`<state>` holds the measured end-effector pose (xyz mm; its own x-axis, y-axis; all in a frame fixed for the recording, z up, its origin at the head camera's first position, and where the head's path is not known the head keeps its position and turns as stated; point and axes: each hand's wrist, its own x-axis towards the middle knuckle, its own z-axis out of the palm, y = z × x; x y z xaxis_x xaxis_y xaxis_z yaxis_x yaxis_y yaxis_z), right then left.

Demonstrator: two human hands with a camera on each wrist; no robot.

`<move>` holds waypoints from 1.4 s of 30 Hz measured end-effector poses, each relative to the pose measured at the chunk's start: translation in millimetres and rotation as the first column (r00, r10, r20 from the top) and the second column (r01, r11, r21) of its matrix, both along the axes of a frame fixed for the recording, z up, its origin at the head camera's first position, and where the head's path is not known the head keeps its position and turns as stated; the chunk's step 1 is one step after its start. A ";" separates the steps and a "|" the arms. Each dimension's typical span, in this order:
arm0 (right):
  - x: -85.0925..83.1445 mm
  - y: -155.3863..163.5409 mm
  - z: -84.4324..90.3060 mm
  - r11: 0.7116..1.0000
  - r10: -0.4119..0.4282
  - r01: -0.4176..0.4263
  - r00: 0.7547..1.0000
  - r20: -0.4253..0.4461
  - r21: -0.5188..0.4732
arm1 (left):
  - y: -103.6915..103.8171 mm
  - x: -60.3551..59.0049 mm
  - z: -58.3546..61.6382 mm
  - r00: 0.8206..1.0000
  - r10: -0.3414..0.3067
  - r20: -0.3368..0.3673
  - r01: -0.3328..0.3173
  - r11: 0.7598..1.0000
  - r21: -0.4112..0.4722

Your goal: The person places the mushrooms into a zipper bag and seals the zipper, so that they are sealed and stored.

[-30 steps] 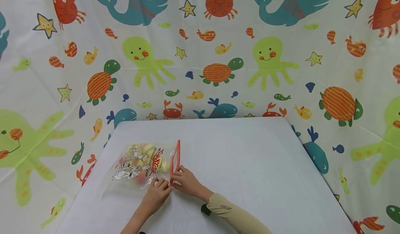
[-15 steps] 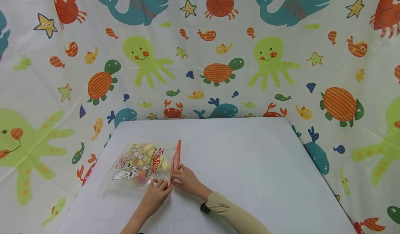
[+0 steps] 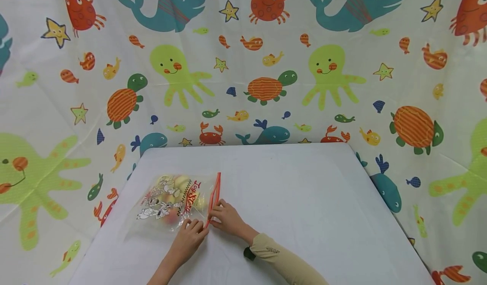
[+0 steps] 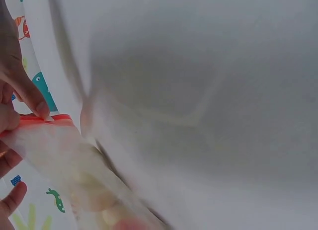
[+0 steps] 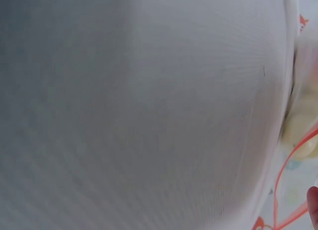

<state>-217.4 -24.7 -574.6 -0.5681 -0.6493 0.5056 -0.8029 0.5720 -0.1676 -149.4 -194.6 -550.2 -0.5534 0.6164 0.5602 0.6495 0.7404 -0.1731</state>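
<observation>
A clear zip bag with cartoon print and red lettering lies on the left part of the table. Pale yellow and reddish round things show through its plastic; their kind is unclear. Its red zip strip runs along the right end, the two sides parted in the middle. At the strip's near end, my left hand pinches the bag's corner. Just right of it, my right hand pinches the same strip a little higher up. In the left wrist view, a thumb and fingers hold the red strip. The right wrist view catches only a fingertip.
A white cloth covers the table. Behind and beside it hangs a curtain printed with sea animals. A small dark object sits at the underside of my right wrist.
Both hands stay almost in place on the strip. The two red sides stand slightly closer together near the far end, and the strip's far tip has dipped a little.
</observation>
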 end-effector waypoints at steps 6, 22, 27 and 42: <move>-0.1 -1.8 -1.1 1.000 -0.003 0.003 1.000 0.019 -0.002 | -2.4 2.6 -2.0 1.000 0.000 0.001 0.000 1.000 0.021; -4.6 -3.5 -4.8 0.998 -0.065 0.065 0.996 0.059 -0.003 | -3.2 7.0 0.4 0.998 0.034 0.043 -0.035 0.999 0.023; -6.7 -3.9 -5.0 0.997 -0.082 0.082 0.995 0.051 0.004 | -3.1 6.3 0.6 1.000 0.025 0.017 -0.026 0.999 0.035; -12.5 -3.9 -0.5 0.993 -0.117 0.116 0.991 0.063 0.021 | -3.3 6.5 1.6 1.000 0.017 -0.010 -0.016 0.999 0.041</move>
<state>-229.8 -28.6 -575.1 -0.6711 -0.5851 0.4553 -0.7187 0.6643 -0.2056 -142.9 -197.9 -548.7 -0.5572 0.5839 0.5904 0.6354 0.7576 -0.1496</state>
